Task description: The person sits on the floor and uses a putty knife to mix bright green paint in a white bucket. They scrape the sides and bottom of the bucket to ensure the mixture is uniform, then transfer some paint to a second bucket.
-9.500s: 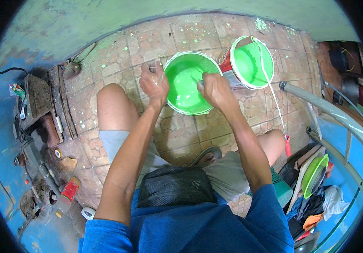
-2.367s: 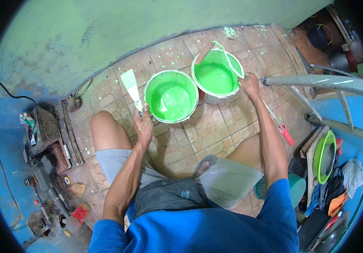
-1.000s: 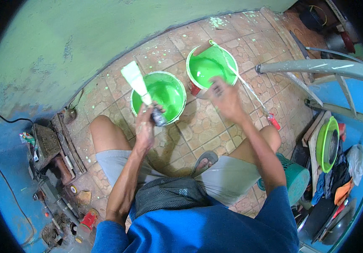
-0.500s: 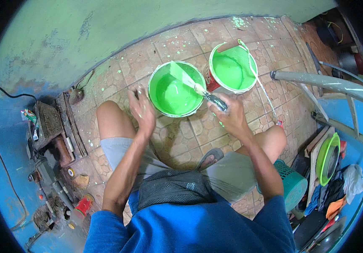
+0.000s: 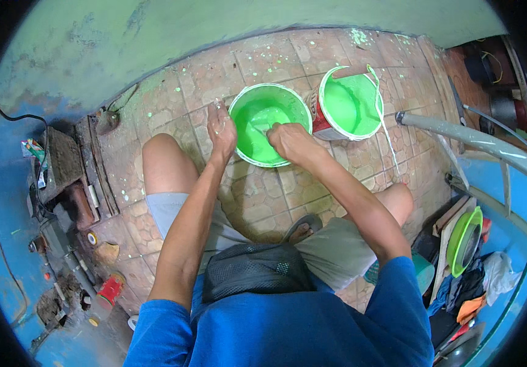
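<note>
Light green paint lies in a round bucket [image 5: 301,104] standing on the tiled floor in front of me. My right hand [image 5: 289,142] reaches over its near right rim, fingers closed round the handle of a putty knife [image 5: 262,130]. The knife's blade is down in the paint, and my fist hides most of the handle. Just left of the bucket, my left hand [image 5: 221,129] is raised with its fingers stretched out and smeared with paint. Whether it touches the rim I cannot tell.
A second bucket [image 5: 378,125] of green paint, with a handle, stands close on the right. A metal frame [image 5: 465,131] juts in at the right, above a green basin [image 5: 464,241] and piled cloths. Pipes and a red-lidded jar [image 5: 110,287] lie at left.
My right hand has moved left and over the bucket, lowering the putty knife's blade into the paint. My left hand has shifted right and slightly forward, with its fingers straighter.
</note>
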`<state>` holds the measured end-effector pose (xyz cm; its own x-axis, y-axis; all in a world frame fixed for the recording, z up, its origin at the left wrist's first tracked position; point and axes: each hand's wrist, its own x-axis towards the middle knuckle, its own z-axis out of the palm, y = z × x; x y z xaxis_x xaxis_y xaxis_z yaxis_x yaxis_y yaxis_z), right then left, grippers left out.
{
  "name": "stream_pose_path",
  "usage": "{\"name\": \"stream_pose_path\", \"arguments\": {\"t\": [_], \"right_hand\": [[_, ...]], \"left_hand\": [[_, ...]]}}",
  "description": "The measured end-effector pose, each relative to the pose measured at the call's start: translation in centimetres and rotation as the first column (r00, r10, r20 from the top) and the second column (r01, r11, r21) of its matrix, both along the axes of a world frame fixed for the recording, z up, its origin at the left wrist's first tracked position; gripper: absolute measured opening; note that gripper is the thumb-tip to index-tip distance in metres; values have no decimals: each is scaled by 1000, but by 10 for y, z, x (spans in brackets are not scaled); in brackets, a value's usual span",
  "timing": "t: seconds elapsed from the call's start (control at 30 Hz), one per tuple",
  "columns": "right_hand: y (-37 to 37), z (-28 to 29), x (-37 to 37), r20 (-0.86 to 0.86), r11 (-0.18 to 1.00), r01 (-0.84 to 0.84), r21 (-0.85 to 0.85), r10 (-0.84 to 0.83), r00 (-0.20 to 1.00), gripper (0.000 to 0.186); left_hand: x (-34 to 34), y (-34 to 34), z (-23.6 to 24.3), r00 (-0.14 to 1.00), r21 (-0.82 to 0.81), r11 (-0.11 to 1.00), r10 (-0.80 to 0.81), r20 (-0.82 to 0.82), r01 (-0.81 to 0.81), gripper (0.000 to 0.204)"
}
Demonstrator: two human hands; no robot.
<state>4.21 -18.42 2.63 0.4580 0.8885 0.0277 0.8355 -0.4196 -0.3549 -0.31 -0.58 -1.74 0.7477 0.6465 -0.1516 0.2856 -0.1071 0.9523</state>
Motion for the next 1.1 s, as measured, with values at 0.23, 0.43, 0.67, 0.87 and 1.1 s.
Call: {"name": "stream_pose_path", "arguments": {"t": [0.23, 0.43, 0.67, 0.87, 1.1], "right_hand": [[1, 21, 11, 12, 999, 30, -18, -29, 999, 19], [17, -1, 12, -5, 998, -3, 58, 4, 1000, 19], [6, 11, -6, -88, 981, -159, -110, 150, 985, 18], [-6, 27, 11, -110, 978, -128, -167, 110, 988, 15], [-4, 37, 32, -58, 985, 25, -172, -36, 998, 16]], "left_hand": [[3, 7, -26, 994, -16, 994, 105, -18, -105, 63], [5, -1, -8, 994, 13, 998, 62, -86, -61, 51], [3, 2, -7, 993, 68, 993, 97, -73, -92, 40], [4, 1, -6, 988, 62, 993, 107, -111, -100, 40], [3, 1, -3, 991, 35, 995, 100, -84, -98, 42]]}}
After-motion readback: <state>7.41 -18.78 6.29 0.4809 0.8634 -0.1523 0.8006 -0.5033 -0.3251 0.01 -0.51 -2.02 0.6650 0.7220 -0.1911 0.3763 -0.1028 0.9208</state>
